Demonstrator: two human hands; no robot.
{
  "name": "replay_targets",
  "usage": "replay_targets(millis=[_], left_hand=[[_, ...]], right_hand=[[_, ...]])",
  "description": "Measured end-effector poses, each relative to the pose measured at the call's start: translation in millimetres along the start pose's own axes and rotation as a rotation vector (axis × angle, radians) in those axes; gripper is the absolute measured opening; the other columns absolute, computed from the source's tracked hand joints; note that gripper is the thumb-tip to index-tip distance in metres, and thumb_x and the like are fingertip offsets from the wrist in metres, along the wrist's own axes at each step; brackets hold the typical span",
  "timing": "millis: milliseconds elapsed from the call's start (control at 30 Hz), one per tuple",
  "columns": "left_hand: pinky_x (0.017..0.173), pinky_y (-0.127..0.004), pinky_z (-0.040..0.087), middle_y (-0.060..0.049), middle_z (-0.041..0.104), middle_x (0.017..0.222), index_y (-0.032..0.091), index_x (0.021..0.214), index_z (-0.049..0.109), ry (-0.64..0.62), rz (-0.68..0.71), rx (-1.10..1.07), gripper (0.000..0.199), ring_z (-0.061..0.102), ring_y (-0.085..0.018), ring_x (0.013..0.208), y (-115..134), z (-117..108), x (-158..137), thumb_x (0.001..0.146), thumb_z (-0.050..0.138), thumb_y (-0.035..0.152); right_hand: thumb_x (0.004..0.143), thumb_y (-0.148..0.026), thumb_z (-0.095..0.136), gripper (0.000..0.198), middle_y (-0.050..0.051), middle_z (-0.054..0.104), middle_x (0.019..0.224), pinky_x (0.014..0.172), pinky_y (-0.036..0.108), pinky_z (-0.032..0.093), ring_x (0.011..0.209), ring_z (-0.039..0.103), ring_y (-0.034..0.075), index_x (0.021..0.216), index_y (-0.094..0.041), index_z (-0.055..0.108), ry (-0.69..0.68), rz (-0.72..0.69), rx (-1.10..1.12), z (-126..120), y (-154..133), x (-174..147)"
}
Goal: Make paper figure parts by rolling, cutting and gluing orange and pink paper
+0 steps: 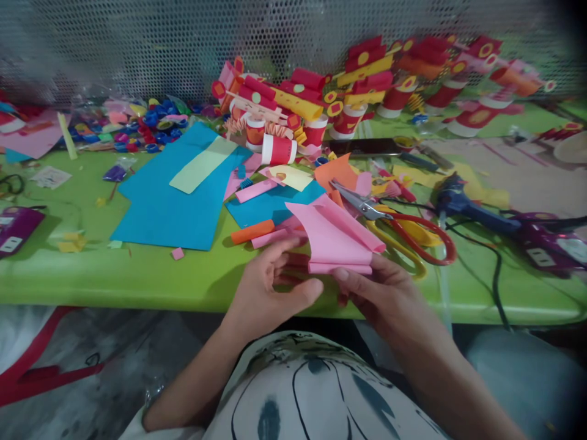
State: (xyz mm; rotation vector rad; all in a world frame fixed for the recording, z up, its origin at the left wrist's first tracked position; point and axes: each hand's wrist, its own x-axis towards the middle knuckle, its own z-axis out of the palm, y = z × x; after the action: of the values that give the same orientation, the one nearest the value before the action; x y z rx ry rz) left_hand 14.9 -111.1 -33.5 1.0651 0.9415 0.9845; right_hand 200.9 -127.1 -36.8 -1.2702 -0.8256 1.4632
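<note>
A sheet of pink paper [337, 235] is held near the table's front edge, its lower edge curled into a narrow roll and its right side curled too. My right hand [380, 290] pinches the right end of the lower roll between thumb and fingers. Beside the sheet's left end is my left hand [277, 287], thumb and fingers apart; whether its fingertips touch the paper behind is hidden. Just past the left fingers lie an orange paper roll [253, 232] and a pink paper roll [270, 238]. Scissors [394, 217] with red and yellow handles rest right of the sheet.
Blue paper [183, 208] with a pale green strip [204, 164] lies left on the green table [174, 287]. Red-and-white paper cups [279, 150] with coloured paper rolls stand at the back, before a perforated panel [183, 49]. A glue gun [477, 211] with cables lies right.
</note>
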Motion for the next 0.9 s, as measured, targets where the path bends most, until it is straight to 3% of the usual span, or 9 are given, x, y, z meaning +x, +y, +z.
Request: replay_targets(millis=[167,333,533,733,900], left_hand=[[0.077,-0.031,0.062,-0.008,0.080,0.099,0.016,0.099,0.076,-0.062,0.016,0.140,0.020,0.076,-0.022,0.087,-2,2,3,0.085,0.079,0.031],[0.069,-0.029,0.059,-0.006,0.077,0.087,0.017,0.088,0.074,-0.028,0.047,0.159,0.018,0.072,-0.019,0.076,-10,2,5,0.088,0.076,0.035],[0.072,-0.028,0.058,-0.006,0.078,0.090,0.016,0.092,0.075,-0.052,0.037,0.109,0.020,0.071,-0.018,0.079,-8,3,5,0.086,0.079,0.035],[0.066,-0.026,0.054,-0.004,0.075,0.081,0.017,0.084,0.075,0.015,0.063,0.118,0.018,0.068,-0.015,0.072,-11,3,5,0.089,0.077,0.035],[0.076,-0.028,0.059,-0.006,0.080,0.098,0.019,0.103,0.077,-0.040,0.043,0.024,0.022,0.074,-0.020,0.088,-9,6,4,0.086,0.081,0.032]], right_hand=[[0.067,-0.034,0.095,0.016,-0.003,0.068,0.065,0.049,0.023,0.051,0.057,0.056,0.011,0.076,-0.029,0.082,-0.020,0.011,0.030,-1,1,0],[0.068,-0.031,0.094,0.015,-0.004,0.065,0.062,0.049,0.023,0.051,0.056,0.054,0.010,0.077,-0.029,0.081,-0.033,0.007,0.042,-1,2,0],[0.068,-0.033,0.094,0.016,-0.004,0.067,0.064,0.050,0.022,0.052,0.057,0.056,0.010,0.076,-0.029,0.081,-0.051,0.013,0.058,-2,2,0],[0.069,-0.028,0.094,0.016,-0.005,0.068,0.069,0.049,0.021,0.052,0.057,0.056,0.009,0.079,-0.029,0.082,-0.061,0.014,0.079,-3,1,-1],[0.069,-0.029,0.094,0.016,-0.004,0.069,0.068,0.049,0.021,0.053,0.057,0.057,0.009,0.078,-0.029,0.081,-0.052,0.019,0.083,-2,-1,-2]])
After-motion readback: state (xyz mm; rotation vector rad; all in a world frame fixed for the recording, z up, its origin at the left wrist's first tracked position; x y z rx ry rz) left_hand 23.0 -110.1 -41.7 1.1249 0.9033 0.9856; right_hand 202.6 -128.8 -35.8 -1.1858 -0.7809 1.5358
